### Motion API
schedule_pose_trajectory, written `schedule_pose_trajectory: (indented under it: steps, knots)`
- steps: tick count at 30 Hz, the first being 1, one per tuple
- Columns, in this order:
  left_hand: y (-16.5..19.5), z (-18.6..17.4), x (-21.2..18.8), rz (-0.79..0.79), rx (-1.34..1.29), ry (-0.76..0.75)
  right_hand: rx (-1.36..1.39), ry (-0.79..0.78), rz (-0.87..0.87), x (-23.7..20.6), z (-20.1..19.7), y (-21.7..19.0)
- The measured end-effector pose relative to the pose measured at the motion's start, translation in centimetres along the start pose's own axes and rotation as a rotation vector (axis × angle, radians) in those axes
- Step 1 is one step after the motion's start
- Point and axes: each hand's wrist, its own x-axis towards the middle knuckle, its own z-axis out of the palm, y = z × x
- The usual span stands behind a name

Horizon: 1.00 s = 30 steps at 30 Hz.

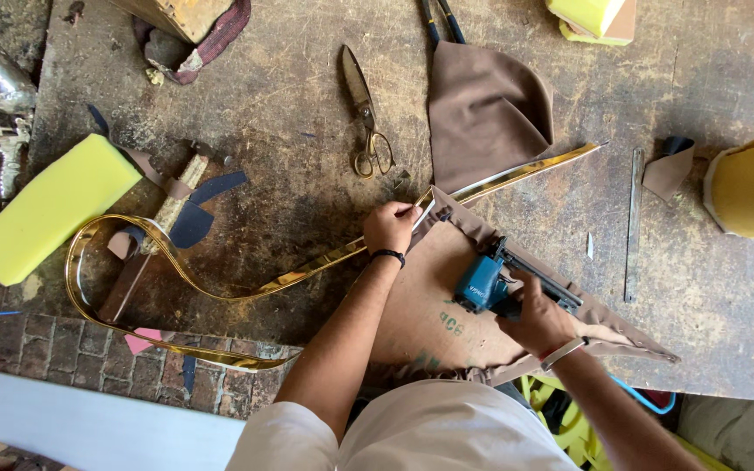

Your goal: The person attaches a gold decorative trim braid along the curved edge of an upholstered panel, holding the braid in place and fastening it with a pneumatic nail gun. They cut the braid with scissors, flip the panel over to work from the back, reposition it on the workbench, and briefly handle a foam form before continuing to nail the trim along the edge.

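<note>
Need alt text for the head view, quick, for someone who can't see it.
A person's right hand grips a blue staple gun on a brown fabric-wrapped board, while the left hand presses a gold trim strip at its edge. Scissors and yellow foam lie on the worn workbench.

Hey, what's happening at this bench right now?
A person is working on a triangular board covered in brown fabric. The left hand pinches a shiny gold trim strip against the board's upper edge, while the right hand holds a blue staple gun on that same edge. The strip's loose end curls off the worn table to the left. Scissors, yellow foam and more brown cloth lie about.
</note>
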Motion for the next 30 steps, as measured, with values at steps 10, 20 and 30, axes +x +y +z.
schedule_pose_trajectory:
  steps: [10, 20, 30]
  knots:
    - [0.4, -0.3, 0.2, -0.094, -0.021, -0.063, 0.208, -0.166, 0.052, 4.6, -10.0, -5.5]
    - [0.2, -0.1, 0.8, -0.188, -0.087, -0.081, 0.378, -0.296, -0.032, 10.8, -14.6, -14.4]
    - [0.2, 0.2, 0.9, -0.164, -0.007, -0.109, 0.134, -0.315, -0.022, 11.5, -14.4, -16.9]
